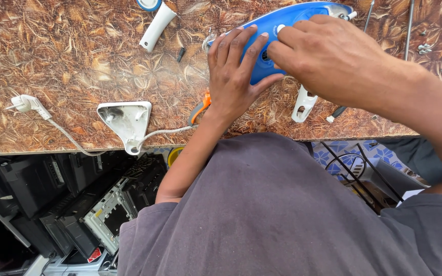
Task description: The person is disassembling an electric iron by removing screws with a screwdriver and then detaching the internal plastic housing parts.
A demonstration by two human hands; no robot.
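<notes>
Hands at work on a blue clothes iron body [282,30], which lies near the far edge of the brown patterned desk [67,66] in my head view. My left hand [234,76] lies flat with fingers spread over the near end of the shell, pressing it down, not closed around anything. My right hand [328,59] comes over the top with its fingers curled on a small white knob [281,28] on the shell; I judge its grip pinched on that knob, though the fingertips partly hide it.

Just beside the iron, toward me, lies a white plastic bracket [303,105]. To the left sit a white triangular rear cover [125,120] with a cord running to a white plug [26,104], and further off a white handle piece [157,26]. An orange-handled tool [200,108] peeks from under my left wrist.

The shell looks like hard, smooth plastic: stiff, fairly light with parts removed, and liable to slide on the desk. I would hold it by its broad sides, away from thin trim.
</notes>
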